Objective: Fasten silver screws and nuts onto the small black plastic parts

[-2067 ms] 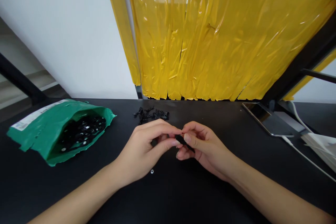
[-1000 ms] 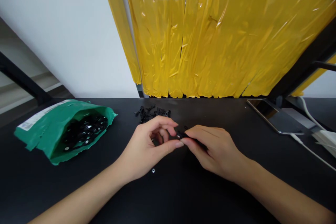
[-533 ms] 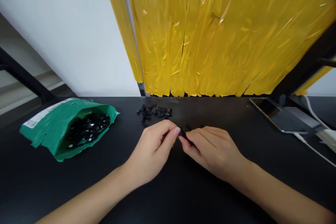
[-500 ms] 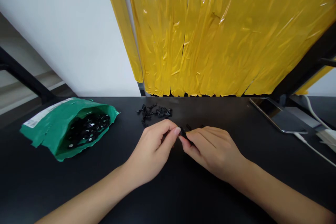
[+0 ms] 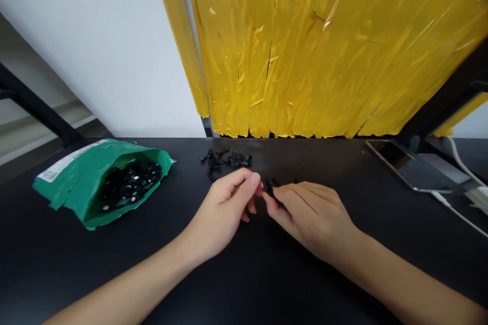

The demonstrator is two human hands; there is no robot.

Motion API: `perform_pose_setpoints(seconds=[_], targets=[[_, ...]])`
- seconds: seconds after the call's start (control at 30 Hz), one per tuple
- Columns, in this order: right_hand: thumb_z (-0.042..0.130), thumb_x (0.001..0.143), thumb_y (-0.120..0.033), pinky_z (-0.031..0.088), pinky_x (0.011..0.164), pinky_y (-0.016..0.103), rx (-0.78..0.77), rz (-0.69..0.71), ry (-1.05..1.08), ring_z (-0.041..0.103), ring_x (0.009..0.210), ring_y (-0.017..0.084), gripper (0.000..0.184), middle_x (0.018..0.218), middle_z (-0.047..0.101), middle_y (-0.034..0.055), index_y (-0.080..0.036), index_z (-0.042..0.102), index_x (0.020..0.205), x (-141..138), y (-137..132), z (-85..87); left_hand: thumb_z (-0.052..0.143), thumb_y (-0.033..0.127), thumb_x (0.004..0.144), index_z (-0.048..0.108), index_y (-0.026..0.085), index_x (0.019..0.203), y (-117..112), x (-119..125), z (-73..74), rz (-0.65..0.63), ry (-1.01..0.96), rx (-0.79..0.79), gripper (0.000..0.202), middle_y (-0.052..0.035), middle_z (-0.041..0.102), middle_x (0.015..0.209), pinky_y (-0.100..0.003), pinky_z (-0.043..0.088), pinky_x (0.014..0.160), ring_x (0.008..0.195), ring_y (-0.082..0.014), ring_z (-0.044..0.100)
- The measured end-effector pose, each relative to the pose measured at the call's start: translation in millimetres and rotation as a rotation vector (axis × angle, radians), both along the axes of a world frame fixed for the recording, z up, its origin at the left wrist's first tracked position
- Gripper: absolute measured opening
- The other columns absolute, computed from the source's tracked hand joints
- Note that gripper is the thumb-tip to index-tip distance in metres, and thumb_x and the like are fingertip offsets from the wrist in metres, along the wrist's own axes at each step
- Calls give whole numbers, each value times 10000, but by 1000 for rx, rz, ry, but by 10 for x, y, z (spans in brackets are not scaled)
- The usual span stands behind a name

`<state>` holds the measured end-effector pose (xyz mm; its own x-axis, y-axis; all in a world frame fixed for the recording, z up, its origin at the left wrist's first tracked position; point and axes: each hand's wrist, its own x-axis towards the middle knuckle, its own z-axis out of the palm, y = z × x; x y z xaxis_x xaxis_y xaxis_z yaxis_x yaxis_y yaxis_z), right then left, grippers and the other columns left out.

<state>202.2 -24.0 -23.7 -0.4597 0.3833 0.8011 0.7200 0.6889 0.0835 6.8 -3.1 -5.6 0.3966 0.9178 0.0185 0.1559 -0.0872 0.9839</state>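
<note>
Black part [image 5: 269,187], black table [image 5: 244,284], yellow curtain [image 5: 324,51]

The black bench [image 5: 236,284] carries a torn-open green mailer bag [image 5: 72,183] at its left, lying on its side with small black parts [image 5: 127,185] showing in the mouth. Near the back edge, about the middle, lies a loose heap of small black clips [image 5: 224,160], well apart from the bag. At the right a phone [image 5: 396,160] lies screen up, with a white cable [image 5: 461,216] just in front of it.
</note>
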Motion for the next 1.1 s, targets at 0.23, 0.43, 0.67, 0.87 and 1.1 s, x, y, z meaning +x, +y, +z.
perform_pose_setpoints(seconds=[0.23, 0.43, 0.67, 0.87, 1.1], targets=[[635, 1018, -140, 424, 530, 355, 13, -7, -2, 568, 485, 155, 337, 590, 619, 5, -156, 653, 682, 2, 1, -10, 635, 503, 1006, 682, 202, 921, -21, -10, -7, 43, 146, 93, 316, 12, 658, 747, -230, 470, 580, 652, -120, 571], [648, 1013, -132, 440, 546, 348, 21, -10, -5, 609, 500, 154, 308, 611, 650, 12, -146, 673, 706, 9, 4, -8, 618, 543, 994, 681, 192, 892, 9, 16, 15, 35, 24, -11, 371, 12, 617, 735, -212, 491, 560, 670, -124, 577], [648, 1006, -125, 425, 527, 354, 23, -5, -33, 562, 481, 154, 340, 583, 613, 2, -157, 647, 667, 1, 1, -13, 645, 480, 1001, 708, 198, 896, -19, 22, 7, 48, 116, 68, 307, 2, 673, 753, -224, 478, 583, 662, -121, 584], [647, 1007, -130, 435, 547, 341, 11, -13, -5, 587, 503, 145, 317, 613, 651, 5, -163, 647, 692, 24, 18, -22, 732, 476, 936, 706, 196, 999, -1, 16, 20, 44, 12, -46, 288, 16, 662, 780, -207, 502, 572, 650, -108, 583], [631, 1008, -121, 452, 569, 337, -15, 14, -8, 616, 534, 147, 287, 635, 659, 5, -167, 646, 725, 44, 27, -6, 662, 443, 990, 746, 191, 1211, 35, 17, 31, -35, -53, -48, 346, -3, 680, 795, -198, 511, 597, 661, -100, 574]])
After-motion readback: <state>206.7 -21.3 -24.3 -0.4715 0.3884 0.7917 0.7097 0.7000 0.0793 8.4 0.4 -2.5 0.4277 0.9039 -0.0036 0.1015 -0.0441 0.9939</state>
